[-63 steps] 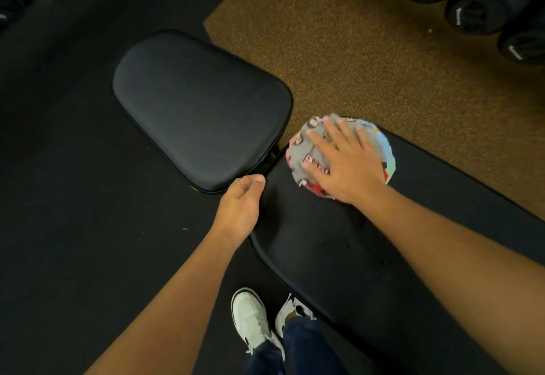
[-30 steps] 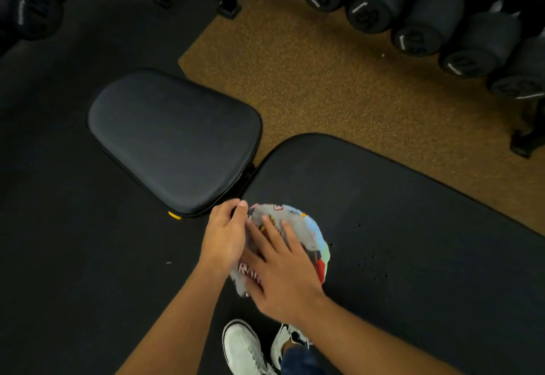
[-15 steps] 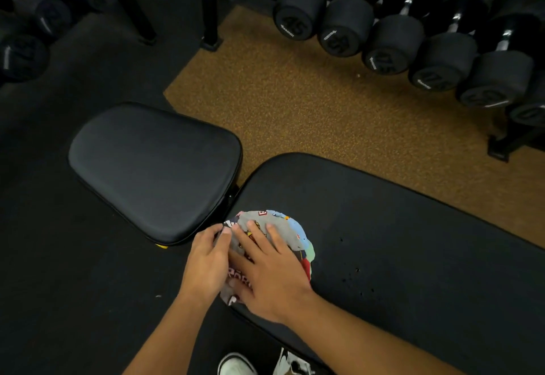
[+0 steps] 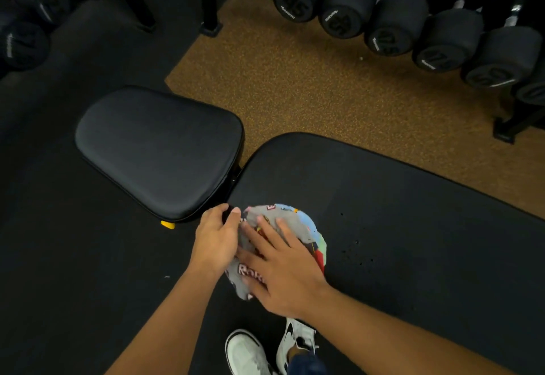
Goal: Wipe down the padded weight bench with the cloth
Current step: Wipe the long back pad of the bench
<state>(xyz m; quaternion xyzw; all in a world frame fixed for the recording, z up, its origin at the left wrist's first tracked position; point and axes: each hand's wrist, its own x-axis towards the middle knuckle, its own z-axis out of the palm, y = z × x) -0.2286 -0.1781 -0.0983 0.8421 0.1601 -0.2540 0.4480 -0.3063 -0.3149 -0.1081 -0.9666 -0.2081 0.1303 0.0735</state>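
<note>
cloth (image 4: 283,227): grey printed rag, bunched, lies on the long back pad (image 4: 413,242) near its end by the seat pad, at the near edge
right hand (image 4: 283,277): flat on top of the cloth, fingers straight and spread, pressing it down; nothing gripped
left hand (image 4: 216,242): at the cloth's left edge, fingers curled, thumb and fingertip seem to pinch the fabric; grip narrow, contact partly hidden
seat pad (image 4: 159,150): black, separate cushion left of the back pad, small gap between them
yellow knob (image 4: 167,224): under the seat pad's near edge
dumbbells (image 4: 398,24): black, in a row on a rack, top right
floor (image 4: 295,80): brown speckled patch beside black mat
shoes (image 4: 250,351): white, bottom centre
</note>
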